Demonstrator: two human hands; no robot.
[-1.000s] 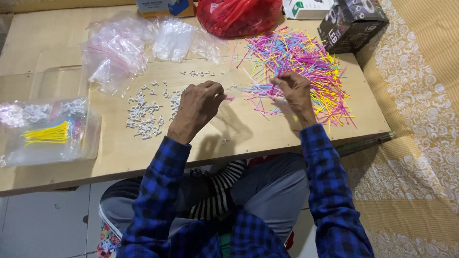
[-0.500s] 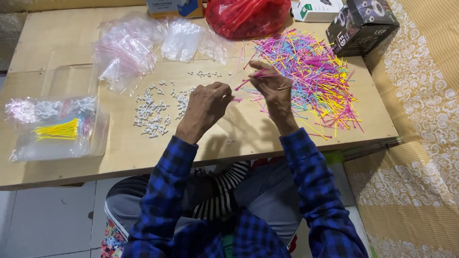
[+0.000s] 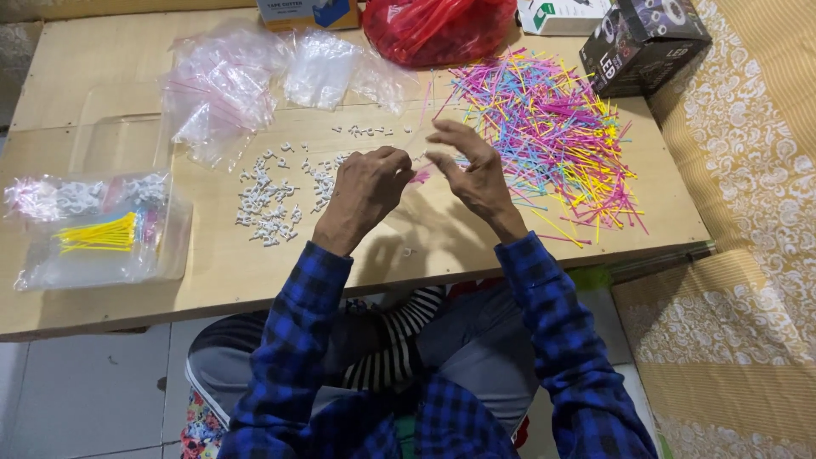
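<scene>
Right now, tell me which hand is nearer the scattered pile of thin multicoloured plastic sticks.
Right. The right hand hovers at the multicoloured plastic sticks' left edge; the left hand is farther left, beside the small white pieces.

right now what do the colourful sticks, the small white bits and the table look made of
Colourful sticks: likely plastic, thin, bright uniform pink, yellow and blue. Small white bits: probably moulded plastic, matte; too small to be sure. Table: pale wood or plywood, faint grain, unpainted edge.

sleeves: my long blue-and-black check shirt, cuffs at the wrists
hands: my left grip [image 3: 367, 189] and right grip [image 3: 476, 174] bare, no gloves
lap: grey trousers, striped cloth
</scene>
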